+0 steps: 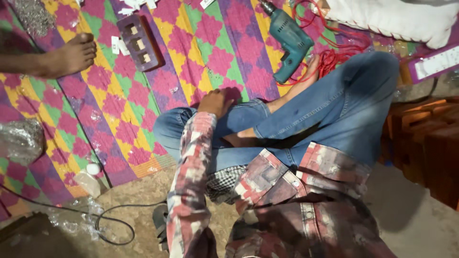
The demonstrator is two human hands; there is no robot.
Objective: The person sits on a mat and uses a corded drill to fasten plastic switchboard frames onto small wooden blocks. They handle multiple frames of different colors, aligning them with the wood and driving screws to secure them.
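I sit cross-legged in blue jeans (334, 105) on a patterned mat (119, 110). My left hand (215, 102), in a plaid sleeve, rests on my left knee with its fingers curled under and nothing visible in it. My right hand is out of sight; only folded plaid shirt cloth (287, 186) shows over my lap. A teal electric drill (289, 40) lies on the mat beyond my bare foot (306, 79), an arm's reach ahead of the left hand. Red wire (334, 55) is tangled beside the drill.
A brown switch box (139, 42) lies at the top left, near another person's bare foot (71, 55). Red bricks (425, 143) are stacked at the right. A black cable (112, 224), crumpled plastic (19, 138) and a small white round object (93, 168) lie at the left.
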